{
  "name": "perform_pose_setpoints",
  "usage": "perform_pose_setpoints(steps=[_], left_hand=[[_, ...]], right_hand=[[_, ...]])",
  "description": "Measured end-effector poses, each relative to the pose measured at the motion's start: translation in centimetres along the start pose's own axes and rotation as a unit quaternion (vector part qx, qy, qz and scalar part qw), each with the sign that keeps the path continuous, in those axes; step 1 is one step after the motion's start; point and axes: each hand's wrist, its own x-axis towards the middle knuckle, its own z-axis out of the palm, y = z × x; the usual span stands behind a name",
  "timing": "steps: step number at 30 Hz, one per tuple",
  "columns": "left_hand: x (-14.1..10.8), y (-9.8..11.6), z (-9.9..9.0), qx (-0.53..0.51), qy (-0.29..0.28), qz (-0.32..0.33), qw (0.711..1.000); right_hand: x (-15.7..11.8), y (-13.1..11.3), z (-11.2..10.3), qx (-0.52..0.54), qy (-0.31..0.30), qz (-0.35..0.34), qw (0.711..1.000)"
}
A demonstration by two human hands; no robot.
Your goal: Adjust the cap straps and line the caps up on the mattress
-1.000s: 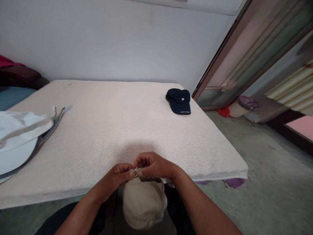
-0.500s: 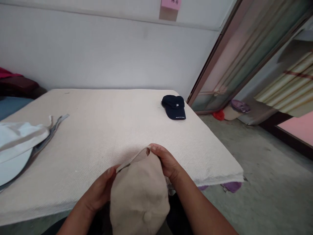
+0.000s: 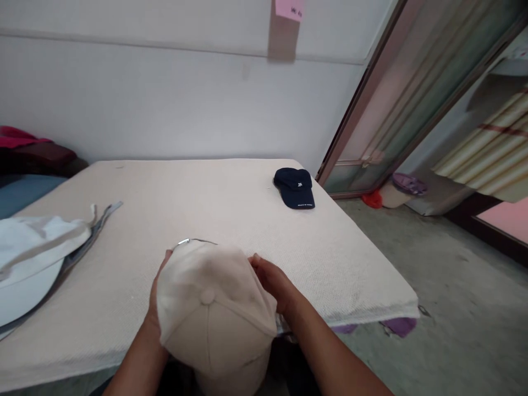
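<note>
A beige baseball cap [image 3: 210,308] is held up between my hands at the near edge of the covered table, its crown and top button facing me and its brim pointing down toward me. A metal strap buckle shows at its far edge. My left hand [image 3: 155,297] grips the cap's left side, with most of its fingers hidden behind the fabric. Closed against the right side is my right hand [image 3: 274,281], its fingertips partly hidden by the cap. Farther back on the table lies a navy cap [image 3: 295,188] with a small white logo.
White and grey caps [image 3: 37,258] lie overlapped at the table's left. A cream textured cover [image 3: 198,192] spreads over the table. Behind stands a white wall [image 3: 165,99] with a pink note [image 3: 289,9]. To the right are a sliding door [image 3: 379,99] and the concrete floor [image 3: 457,275].
The beige cap has been raised and turned so its crown seams and brim now show. My left hand has shifted left and up along its side; my right hand stays at the right side.
</note>
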Motion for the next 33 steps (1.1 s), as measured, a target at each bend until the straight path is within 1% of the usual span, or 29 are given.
perform_pose_setpoints(steps=[3, 5, 7, 9, 12, 13, 15, 18, 20, 22, 24, 27, 29, 31, 33], left_hand=[[0.2, 1.1, 1.0, -0.014, 0.025, 0.047, 0.998], [0.5, 1.9, 1.1, -0.026, 0.044, 0.094, 0.994], [0.9, 2.7, 0.6, -0.040, 0.049, 0.144, 0.988], [1.5, 3.2, -0.4, -0.055, 0.042, 0.180, 0.981], [2.3, 3.7, -1.8, -0.062, 0.037, 0.195, 0.978], [2.5, 3.7, -2.1, -0.061, 0.043, 0.199, 0.977], [2.7, 3.9, -2.3, -0.055, 0.075, 0.209, 0.974], [2.7, 4.3, -2.0, -0.045, 0.125, 0.226, 0.965], [2.6, 4.6, -1.4, -0.046, 0.137, 0.241, 0.960], [2.5, 4.9, -0.9, -0.050, 0.147, 0.251, 0.955], [2.5, 5.1, -0.8, -0.054, 0.158, 0.261, 0.951], [3.0, 5.0, -1.3, -0.058, 0.150, 0.261, 0.952], [3.5, 4.5, -1.8, -0.063, 0.145, 0.244, 0.957], [4.0, 3.6, -2.2, -0.074, 0.151, 0.205, 0.964], [4.6, 2.6, -2.3, -0.075, 0.158, 0.152, 0.973]], right_hand=[[-0.8, 0.3, -0.2, 0.003, -0.011, 0.053, 0.999], [-1.5, 0.3, -0.5, 0.003, -0.037, 0.053, 0.998], [-2.2, 0.2, -1.0, -0.006, -0.052, 0.038, 0.998], [-2.7, 0.0, -1.4, -0.026, -0.054, 0.021, 0.998], [-3.3, -0.2, -1.7, -0.064, -0.067, 0.024, 0.995], [-3.5, -0.3, -1.7, -0.069, -0.075, 0.027, 0.994], [-3.6, -0.4, -1.7, -0.062, -0.086, 0.033, 0.994], [-3.5, -0.4, -1.6, -0.041, -0.081, 0.033, 0.995], [-3.4, -0.2, -1.5, -0.033, -0.082, 0.034, 0.995], [-3.1, 0.2, -1.3, -0.028, -0.096, 0.032, 0.994], [-2.6, 0.7, -1.1, -0.023, -0.105, 0.019, 0.994], [-1.8, 1.0, -0.9, -0.012, -0.087, -0.024, 0.996], [-1.2, 0.7, -1.1, -0.005, -0.061, -0.055, 0.997], [-0.6, -0.2, -1.5, -0.002, -0.035, -0.077, 0.996], [0.2, -1.6, -2.3, -0.007, -0.019, -0.095, 0.995]])
